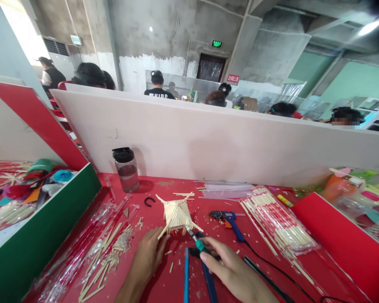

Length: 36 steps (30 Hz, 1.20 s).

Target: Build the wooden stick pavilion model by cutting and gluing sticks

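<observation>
A small model pavilion of pale wooden sticks, its sloping roof ending in upturned corner sticks, stands in the middle of the red table. Against its front left corner, my left hand is closed with the fingertips around the lower edge, partly hidden. My right hand grips a craft knife with a green and dark handle. The knife's metal tip touches or nearly touches the roof's front right corner. Beneath my right hand lies a blue-handled tool, its head partly covered.
A blue glue gun with a black cord lies right of the model. Bundled sticks are farther right, clear glue sticks behind. Loose sticks and offcuts lie left. A water bottle stands by the white partition; people sit beyond.
</observation>
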### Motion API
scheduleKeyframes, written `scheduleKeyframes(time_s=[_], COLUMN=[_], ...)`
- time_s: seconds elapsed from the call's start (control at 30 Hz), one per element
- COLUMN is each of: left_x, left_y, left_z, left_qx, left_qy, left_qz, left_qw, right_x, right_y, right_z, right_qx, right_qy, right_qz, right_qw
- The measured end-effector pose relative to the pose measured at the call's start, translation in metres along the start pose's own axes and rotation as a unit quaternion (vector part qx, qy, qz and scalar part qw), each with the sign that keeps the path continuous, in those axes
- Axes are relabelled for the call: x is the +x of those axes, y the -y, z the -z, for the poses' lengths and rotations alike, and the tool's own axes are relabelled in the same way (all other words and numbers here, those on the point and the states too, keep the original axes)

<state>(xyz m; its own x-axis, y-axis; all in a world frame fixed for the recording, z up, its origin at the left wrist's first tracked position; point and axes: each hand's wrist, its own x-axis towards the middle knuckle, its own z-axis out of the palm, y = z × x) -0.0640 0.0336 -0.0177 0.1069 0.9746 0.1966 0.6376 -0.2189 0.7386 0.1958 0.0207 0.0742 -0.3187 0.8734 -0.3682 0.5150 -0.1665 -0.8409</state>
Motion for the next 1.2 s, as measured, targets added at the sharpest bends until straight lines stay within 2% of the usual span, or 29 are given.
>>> scheduleKeyframes(time_s=[0.2,0.53,0.83,1.03,1.2], left_x=[0.000,-0.002,-0.003,-0.001,-0.001], left_y=[-0.001,0.005,0.009,0.003,-0.003], left_z=[0.000,-0.007,-0.010,-0.007,-0.005], left_qx=[0.014,0.030,0.051,0.029,0.020], left_qy=[0.004,-0.028,-0.023,-0.027,-0.024], left_qz=[0.002,-0.021,-0.026,-0.021,-0.006], left_qw=[1.000,0.999,0.998,0.999,0.999], right_x=[-0.003,0.003,-0.002,-0.004,-0.004], right_y=[0.014,-0.003,0.015,0.017,0.009], right_z=[0.004,0.007,0.008,0.005,0.003], right_qx=[-0.035,0.004,-0.056,-0.081,-0.053], right_qy=[-0.007,0.005,-0.009,-0.022,-0.009], right_qz=[0.008,0.001,-0.001,-0.007,-0.028], right_qw=[0.999,1.000,0.998,0.996,0.998])
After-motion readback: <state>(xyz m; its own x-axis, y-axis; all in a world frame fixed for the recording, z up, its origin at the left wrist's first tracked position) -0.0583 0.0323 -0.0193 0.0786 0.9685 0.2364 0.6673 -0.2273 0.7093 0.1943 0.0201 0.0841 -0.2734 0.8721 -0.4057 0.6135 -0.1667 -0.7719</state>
